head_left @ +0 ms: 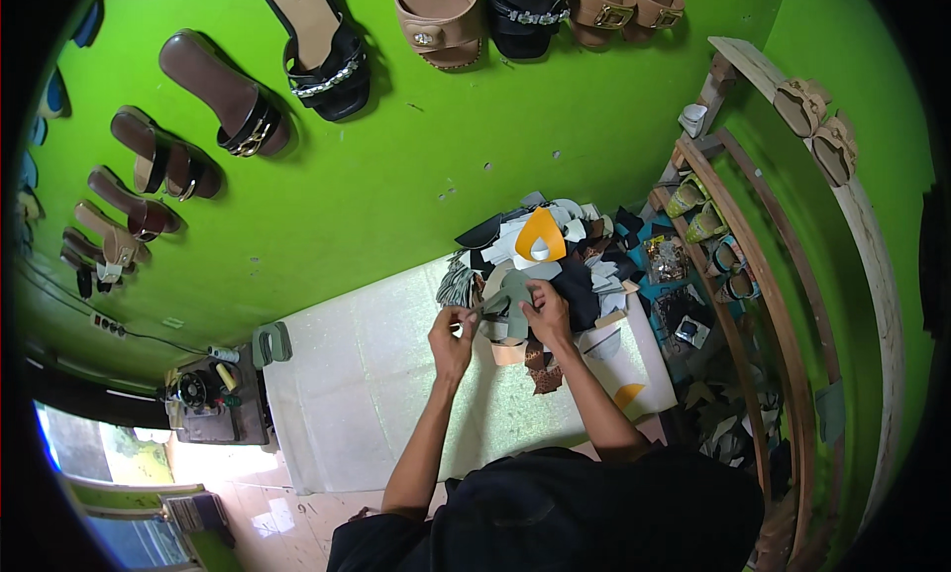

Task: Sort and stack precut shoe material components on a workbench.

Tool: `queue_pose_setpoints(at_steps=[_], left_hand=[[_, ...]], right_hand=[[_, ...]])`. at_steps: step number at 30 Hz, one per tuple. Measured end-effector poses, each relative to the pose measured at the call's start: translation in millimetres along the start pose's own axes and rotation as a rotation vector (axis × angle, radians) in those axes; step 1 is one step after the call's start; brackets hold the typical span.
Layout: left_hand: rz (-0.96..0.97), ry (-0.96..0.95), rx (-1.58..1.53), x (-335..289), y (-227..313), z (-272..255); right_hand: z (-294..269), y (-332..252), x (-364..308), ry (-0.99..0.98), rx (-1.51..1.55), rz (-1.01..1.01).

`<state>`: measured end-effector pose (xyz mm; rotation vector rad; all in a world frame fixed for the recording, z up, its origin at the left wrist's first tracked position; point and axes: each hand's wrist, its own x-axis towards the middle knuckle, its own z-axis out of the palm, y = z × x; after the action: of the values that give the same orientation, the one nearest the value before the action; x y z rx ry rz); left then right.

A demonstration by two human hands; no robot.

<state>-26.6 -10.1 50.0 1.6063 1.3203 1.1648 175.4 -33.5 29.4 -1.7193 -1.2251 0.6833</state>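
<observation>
Both hands hold a grey-green cut piece of leather-like sheet (516, 297) above the right part of a white-covered table. My left hand (453, 340) pinches a narrow end of it between thumb and fingers. On its other side, my right hand (548, 315) grips the broader part. Just behind lies a heap of scraps in white, black, grey and striped material, with a yellow-orange cut piece (540, 235) on top. A brown patterned scrap (544, 370) and a peach-coloured piece (508, 352) lie close below my hands. Whether the held sheet is one piece or several layers, I cannot tell.
The white table cover (362, 374) stretches to the left, with a stack of grey-green pieces (271, 343) at its far-left corner. Beyond that stands a sewing machine (198, 389). Sandals (223, 92) hang on the green wall. A wooden rack (738, 201) with shoes rises on the right.
</observation>
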Motion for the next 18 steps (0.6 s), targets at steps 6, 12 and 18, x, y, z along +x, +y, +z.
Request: queue_pose_setpoints(at_steps=[6,12,18], left_hand=[[-0.264,-0.004,-0.209,-21,48,-54],[-0.355,0.121,-0.330,-74,48,-93],[-0.381,0.198,-0.281,-125,42,-136]], right_hand=[[-18,-26,-22,-0.214,0.434,-0.021],[-1,-32,-50,-0.423,0.687,-0.008],[29,-59,-89,-0.590,0.613,-0.123]])
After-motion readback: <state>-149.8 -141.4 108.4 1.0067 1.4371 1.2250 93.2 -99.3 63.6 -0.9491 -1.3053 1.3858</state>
